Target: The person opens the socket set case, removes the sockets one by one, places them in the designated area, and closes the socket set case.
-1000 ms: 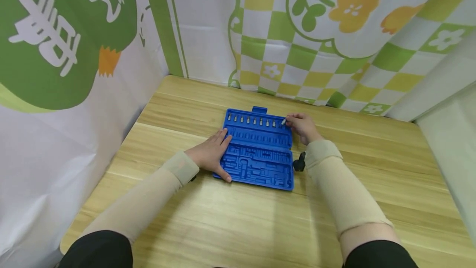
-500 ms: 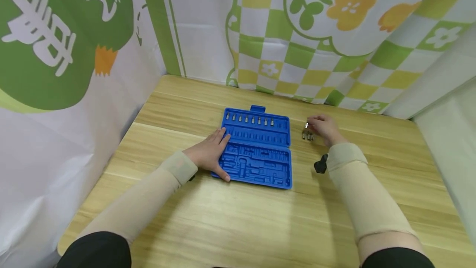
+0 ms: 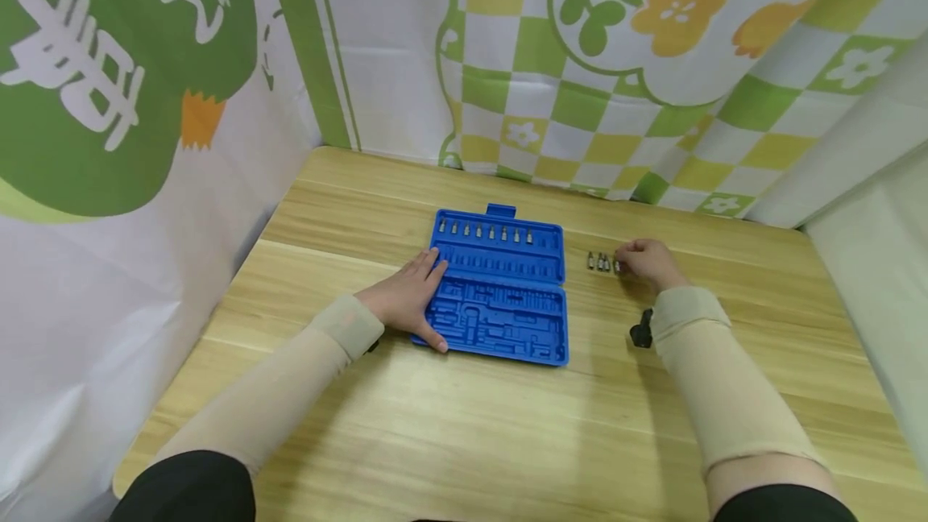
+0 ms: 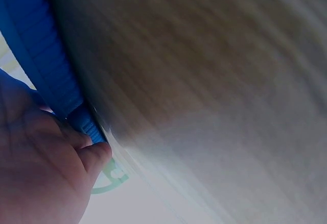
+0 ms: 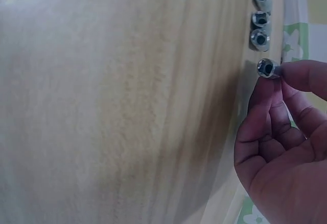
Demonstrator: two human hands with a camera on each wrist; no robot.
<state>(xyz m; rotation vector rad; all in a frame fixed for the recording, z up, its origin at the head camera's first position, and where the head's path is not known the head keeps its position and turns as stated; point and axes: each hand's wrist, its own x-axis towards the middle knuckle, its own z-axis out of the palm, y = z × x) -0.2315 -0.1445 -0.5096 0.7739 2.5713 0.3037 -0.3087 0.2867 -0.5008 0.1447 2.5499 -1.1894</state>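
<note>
Bits (image 3: 492,233), eight of them, sit in the far row of the open case (image 3: 500,296), bare slots at its right end! Three more bits (image 3: 600,263) lie in a row on the table (image 3: 478,425), just right of the case, and the right hand (image 3: 650,264) pinches a fourth beside them. Four out, eight left in, I'd judge. The left hand (image 3: 406,296) lies flat over the case's left edge. Curtain (image 3: 580,111) behind the far edge; open wood rightward and nearer.
</note>
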